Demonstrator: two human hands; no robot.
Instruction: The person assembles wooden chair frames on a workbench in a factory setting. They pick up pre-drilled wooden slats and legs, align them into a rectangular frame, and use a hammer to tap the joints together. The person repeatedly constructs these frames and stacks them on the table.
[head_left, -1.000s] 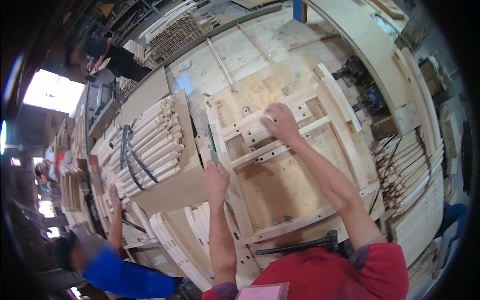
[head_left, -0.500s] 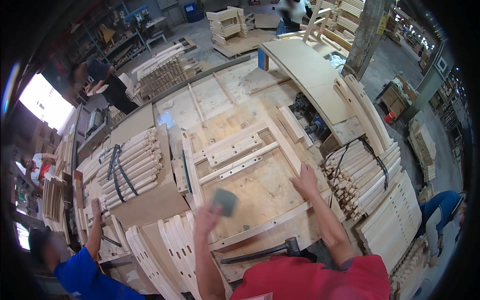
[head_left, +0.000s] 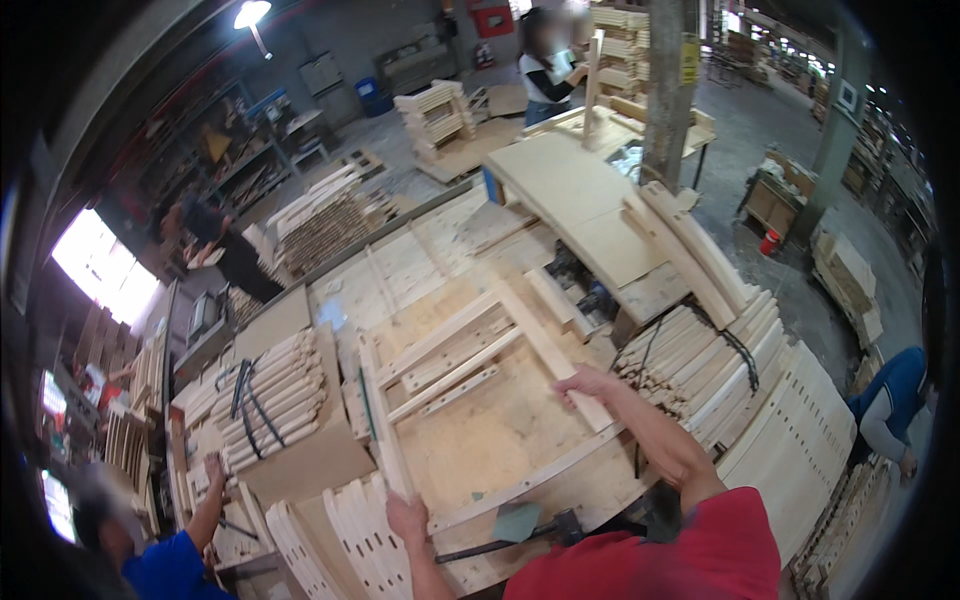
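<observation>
A pale wooden frame [head_left: 541,343] with two long side posts and crosspieces lies in front of me on the workbench [head_left: 520,436]. My right hand [head_left: 590,388] is closed around its right post, close to the near end. Down at the near end of the left post [head_left: 378,420], my left hand [head_left: 408,520] is closed on the wood. A green sanding pad [head_left: 517,522] rests at the bench's near edge, beside a hammer [head_left: 568,527] with a dark handle. A narrow wooden strip [head_left: 530,482] runs across the bench between my hands.
Strapped bundles of wooden bars flank me, left [head_left: 265,400] and right [head_left: 668,350]. Curved slotted slats [head_left: 358,530] stand at lower left. A co-worker in blue [head_left: 165,560] reaches in at left. Beyond the frame is a raised board [head_left: 580,200].
My left hand has let go of the green pad, now lying by the hammer, and grips the left post. The right hand still holds the right post. The view has tilted up.
</observation>
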